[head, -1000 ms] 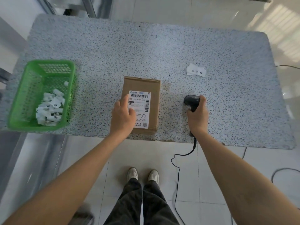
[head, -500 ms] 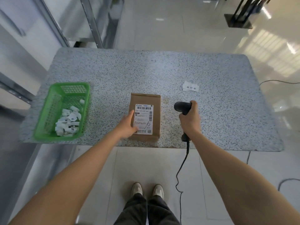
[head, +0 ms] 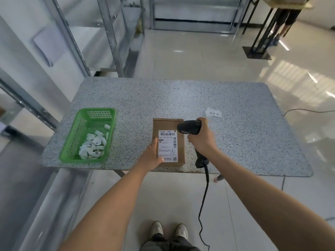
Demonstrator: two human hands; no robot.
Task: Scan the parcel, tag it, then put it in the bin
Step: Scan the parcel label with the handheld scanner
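Speckled grey counter [head: 226, 105] fills mid-view, w/ pale tiled floor [head: 190, 57] around it and metal shelving frames [head: 112, 38] beyond, on the far left. Black stand [head: 259, 46] at far right corner of room, someone's legs just behind it. On the counter's left end sits a green mesh basket [head: 72, 142], holding a heap of white paper tags [head: 93, 146]. Well apart to the right, near the front edge, lies the brown cardboard parcel [head: 180, 147], flat, white shipping label [head: 167, 145] face up, barcode at its top. Left hand [head: 151, 157] rests open-palmed on the parcel's near-left corner, fingers flat, not clasping. Right hand [head: 203, 137] is clenched round the grip of a black barcode scanner [head: 189, 127]; scanner head hangs over parcel's far-right corner, covering that bit of cardboard, pointing left twd the label. Its black cable [head: 204, 196] drops off the front edge, down to the floor beside the person's shoes. Small white paper slip [head: 213, 113] w/ print lies alone on the counter, beyond the right hand.
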